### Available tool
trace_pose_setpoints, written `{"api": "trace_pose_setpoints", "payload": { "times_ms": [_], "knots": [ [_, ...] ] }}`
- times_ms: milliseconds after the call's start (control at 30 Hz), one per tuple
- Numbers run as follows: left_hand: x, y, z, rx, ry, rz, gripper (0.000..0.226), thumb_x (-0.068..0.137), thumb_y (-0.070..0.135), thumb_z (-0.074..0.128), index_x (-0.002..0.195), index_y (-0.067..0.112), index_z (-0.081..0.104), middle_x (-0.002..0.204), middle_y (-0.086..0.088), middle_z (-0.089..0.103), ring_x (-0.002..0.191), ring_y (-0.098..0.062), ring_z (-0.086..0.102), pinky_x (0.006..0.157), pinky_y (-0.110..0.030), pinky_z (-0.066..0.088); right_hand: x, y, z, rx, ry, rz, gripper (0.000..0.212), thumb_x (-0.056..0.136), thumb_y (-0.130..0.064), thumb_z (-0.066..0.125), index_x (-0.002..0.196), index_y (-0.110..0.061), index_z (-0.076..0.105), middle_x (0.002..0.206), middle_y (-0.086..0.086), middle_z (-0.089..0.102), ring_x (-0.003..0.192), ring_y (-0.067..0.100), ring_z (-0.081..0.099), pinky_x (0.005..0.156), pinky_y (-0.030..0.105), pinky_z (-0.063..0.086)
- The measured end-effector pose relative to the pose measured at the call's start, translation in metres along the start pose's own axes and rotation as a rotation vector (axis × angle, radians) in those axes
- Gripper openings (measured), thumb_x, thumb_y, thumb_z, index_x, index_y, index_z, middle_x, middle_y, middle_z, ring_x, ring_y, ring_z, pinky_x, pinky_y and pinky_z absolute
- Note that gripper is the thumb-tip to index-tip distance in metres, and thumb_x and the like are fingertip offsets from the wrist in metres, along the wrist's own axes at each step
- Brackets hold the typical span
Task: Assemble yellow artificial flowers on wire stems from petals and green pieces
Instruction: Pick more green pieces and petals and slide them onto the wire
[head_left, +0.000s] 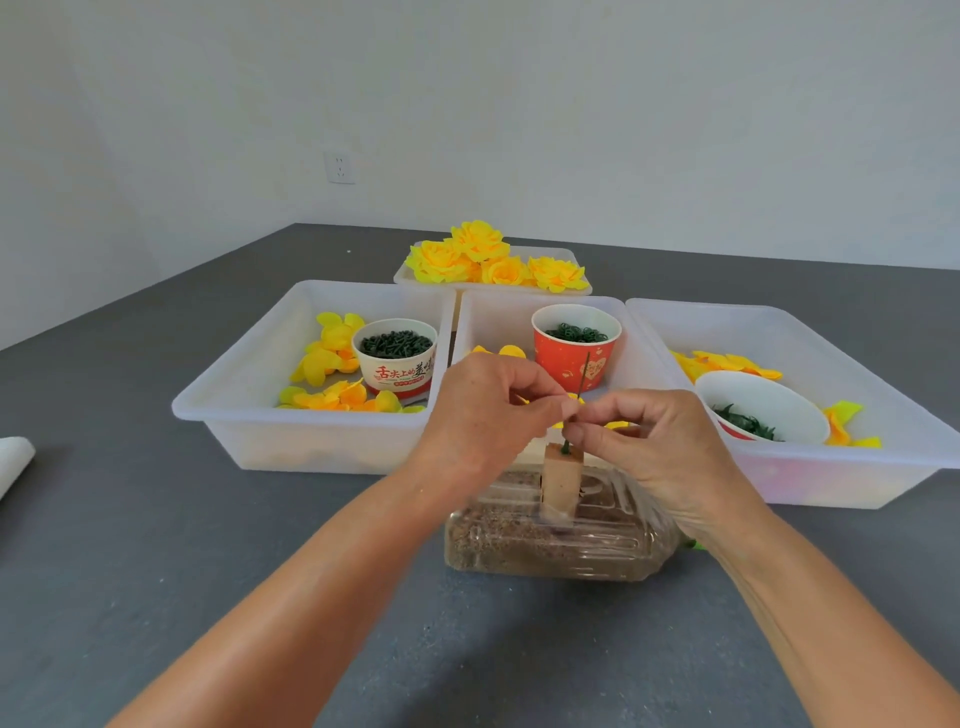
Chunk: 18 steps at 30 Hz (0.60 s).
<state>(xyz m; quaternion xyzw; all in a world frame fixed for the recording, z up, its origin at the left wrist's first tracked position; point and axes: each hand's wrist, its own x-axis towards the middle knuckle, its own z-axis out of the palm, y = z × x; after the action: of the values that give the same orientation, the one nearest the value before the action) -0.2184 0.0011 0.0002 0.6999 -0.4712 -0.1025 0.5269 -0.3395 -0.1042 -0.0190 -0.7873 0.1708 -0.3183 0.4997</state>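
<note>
the hands' fingertips hide whatever sits on the wire stem (581, 395); the left edge crops a white object (13, 462).

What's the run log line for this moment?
left hand: pinching thin green wire stem | right hand: pinching stem | stem: upright in tan wooden block

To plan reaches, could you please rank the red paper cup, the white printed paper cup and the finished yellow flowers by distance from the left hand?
From the left hand:
1. Red paper cup, just behind, slightly right.
2. White printed paper cup, left bin.
3. Finished yellow flowers, back bin.
</note>
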Motion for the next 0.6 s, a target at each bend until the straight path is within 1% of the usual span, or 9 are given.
{"api": "trace_pose_setpoints", "payload": {
  "times_ms": [67, 133, 200, 267, 333, 400, 467, 533, 600],
  "knots": [
    [0.009, -0.007, -0.017, 0.043, 0.032, -0.007, 0.011, 0.08, 0.019, 0.072, 0.069, 0.02, 0.071, 0.052, 0.013, 0.059, 0.051, -0.001, 0.054, 0.057, -0.023, 0.047, 0.0, 0.001, 0.0, 0.008, 0.012, 0.015, 0.018, 0.072, -0.01, 0.077, 0.066, -0.026, 0.074, 0.071, -0.005, 0.072, 0.063, 0.005, 0.063, 0.063, 0.02, 0.053],
    [0.024, -0.019, -0.041, 0.187, 0.14, -0.011, 0.007, 0.079, 0.015, 0.071, 0.073, 0.014, 0.073, 0.056, 0.014, 0.059, 0.054, -0.003, 0.055, 0.057, -0.021, 0.044, 0.001, 0.003, 0.0, 0.014, 0.019, 0.024, 0.02, 0.071, -0.008, 0.077, 0.064, -0.026, 0.074, 0.071, -0.006, 0.072, 0.06, 0.002, 0.061, 0.06, 0.015, 0.05],
    [0.041, -0.035, -0.068, 0.425, 0.229, -0.051, 0.006, 0.08, 0.013, 0.068, 0.077, 0.012, 0.074, 0.066, 0.006, 0.065, 0.064, -0.011, 0.058, 0.062, -0.024, 0.043, 0.001, 0.002, 0.001, 0.02, 0.019, 0.04, 0.017, 0.07, -0.008, 0.078, 0.065, -0.025, 0.074, 0.071, -0.006, 0.072, 0.059, 0.002, 0.06, 0.06, 0.014, 0.05],
    [0.057, -0.054, -0.09, 0.631, 0.245, -0.118, 0.008, 0.08, 0.012, 0.066, 0.078, 0.012, 0.074, 0.079, -0.001, 0.069, 0.074, -0.019, 0.061, 0.066, -0.027, 0.043, 0.001, 0.001, 0.001, 0.029, 0.022, 0.05, 0.016, 0.069, -0.009, 0.078, 0.066, -0.024, 0.074, 0.071, -0.005, 0.073, 0.059, 0.003, 0.06, 0.06, 0.015, 0.051],
    [0.069, -0.074, -0.1, 0.754, 0.145, -0.205, 0.007, 0.078, 0.012, 0.067, 0.078, 0.012, 0.074, 0.084, -0.005, 0.07, 0.075, -0.018, 0.059, 0.064, -0.026, 0.041, 0.001, 0.002, 0.001, 0.04, 0.029, 0.057, 0.017, 0.068, -0.008, 0.078, 0.063, -0.024, 0.074, 0.072, -0.003, 0.073, 0.06, 0.005, 0.06, 0.06, 0.015, 0.051],
    [0.075, -0.09, -0.099, 0.837, -0.043, -0.275, 0.009, 0.077, 0.019, 0.07, 0.079, 0.012, 0.074, 0.082, -0.004, 0.07, 0.069, -0.013, 0.055, 0.056, -0.021, 0.038, 0.001, 0.002, 0.001, 0.047, 0.037, 0.071, 0.017, 0.068, -0.008, 0.078, 0.062, -0.024, 0.074, 0.074, -0.002, 0.073, 0.062, 0.007, 0.061, 0.063, 0.018, 0.051],
    [0.079, -0.102, -0.091, 0.915, -0.18, -0.316, 0.022, 0.076, 0.029, 0.072, 0.086, 0.01, 0.072, 0.082, -0.002, 0.064, 0.071, -0.014, 0.053, 0.058, -0.021, 0.039, 0.001, 0.003, 0.001, 0.053, 0.037, 0.089, 0.016, 0.067, -0.008, 0.078, 0.062, -0.022, 0.074, 0.075, -0.001, 0.074, 0.065, 0.011, 0.062, 0.065, 0.022, 0.051],
    [0.082, -0.108, -0.084, 0.988, -0.232, -0.354, 0.033, 0.077, 0.037, 0.071, 0.092, 0.008, 0.067, 0.085, -0.005, 0.061, 0.076, -0.018, 0.053, 0.063, -0.026, 0.043, 0.001, 0.002, 0.001, 0.063, 0.025, 0.089, 0.014, 0.067, -0.007, 0.078, 0.063, -0.02, 0.074, 0.075, 0.001, 0.073, 0.065, 0.013, 0.061, 0.064, 0.022, 0.052],
    [0.086, -0.11, -0.079, 1.041, -0.258, -0.388, 0.038, 0.079, 0.038, 0.069, 0.098, 0.006, 0.06, 0.087, -0.007, 0.061, 0.079, -0.022, 0.056, 0.067, -0.03, 0.047, 0.001, 0.002, 0.0, 0.058, 0.015, 0.084, 0.011, 0.066, -0.007, 0.077, 0.065, -0.018, 0.075, 0.074, 0.002, 0.073, 0.065, 0.014, 0.062, 0.063, 0.023, 0.052]
  ]
}}
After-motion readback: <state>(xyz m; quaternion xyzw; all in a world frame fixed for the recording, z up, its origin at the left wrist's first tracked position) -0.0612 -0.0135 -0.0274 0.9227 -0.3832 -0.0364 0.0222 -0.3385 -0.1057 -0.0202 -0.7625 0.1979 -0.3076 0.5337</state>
